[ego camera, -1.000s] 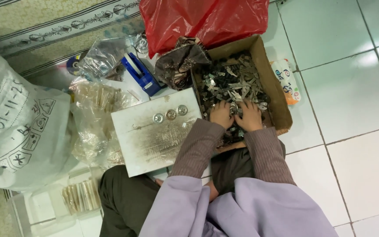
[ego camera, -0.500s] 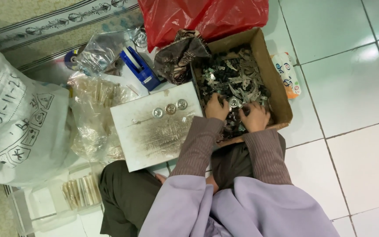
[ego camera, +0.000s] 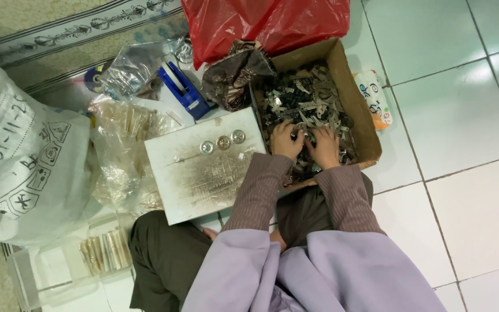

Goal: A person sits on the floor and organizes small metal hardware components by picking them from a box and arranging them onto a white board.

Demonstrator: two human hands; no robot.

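Note:
A cardboard box (ego camera: 360, 110) full of small grey metal pieces (ego camera: 307, 95) sits on the floor in front of my crossed legs. Both hands are down in the near part of the pile, side by side and touching. My left hand (ego camera: 286, 140) has its fingers curled into the pieces. My right hand (ego camera: 324, 147) is curled the same way just beside it. What lies under the fingers is hidden. A stained white board (ego camera: 197, 179) lies left of the box, with three round metal discs (ego camera: 222, 141) in a row near its far edge.
A red plastic bag (ego camera: 261, 23) and a dark patterned cloth (ego camera: 235, 75) lie behind the box. A blue tape dispenser (ego camera: 183, 89), clear bags (ego camera: 123, 156) and a big white sack (ego camera: 24, 162) crowd the left. A clear tub with bundled sticks (ego camera: 105, 251) stands near left. A small printed packet (ego camera: 373, 98) lies right of the box.
Both hands stay in the box and shift only slightly among the metal pieces. The view has drifted a little.

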